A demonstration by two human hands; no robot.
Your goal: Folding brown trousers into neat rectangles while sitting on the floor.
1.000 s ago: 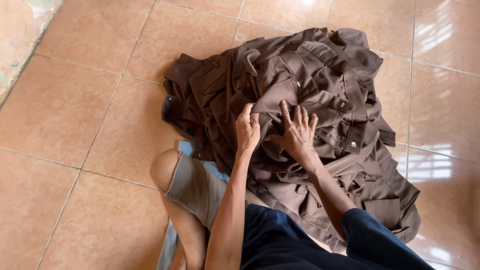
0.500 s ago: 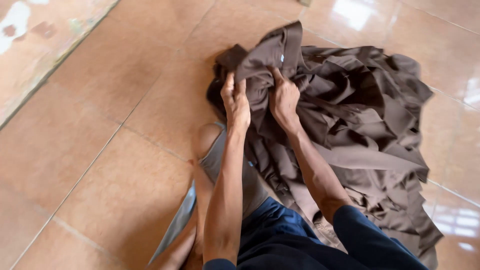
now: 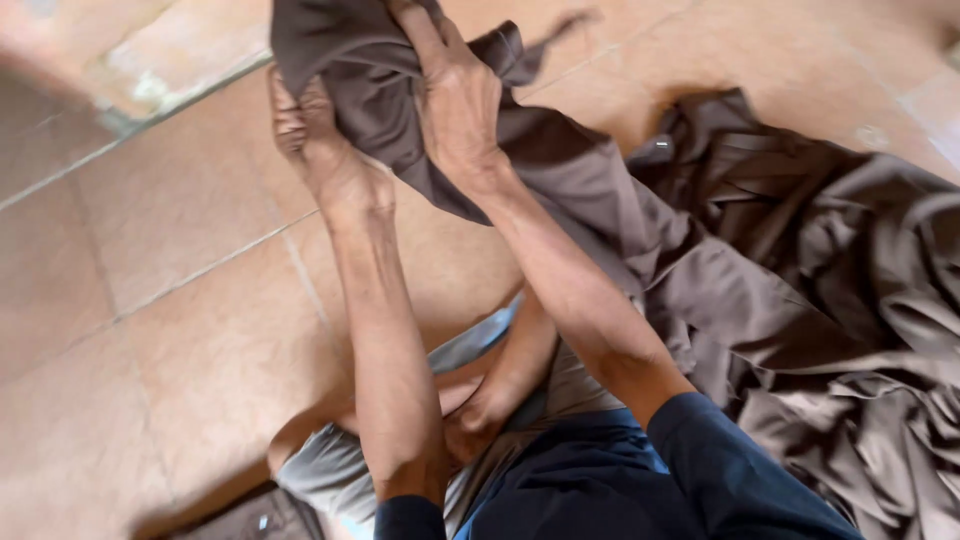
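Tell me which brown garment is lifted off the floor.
The brown garment gripped by both hands, left hand and right hand; the others lie heaped on the tiles.

Soft, even daylight fills the frame, bright enough to read folds in the crumpled brown cloth garment (image 3: 800,290). A dark shadow lies under it on the glossy terracotta tiled floor (image 3: 190,300) (faint sheen upper right). Motion blur smears the edges, the upper left especially.

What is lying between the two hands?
In the head view, a bunched fold of the brown cloth fills the gap between the left hand and the right hand; both grip it.
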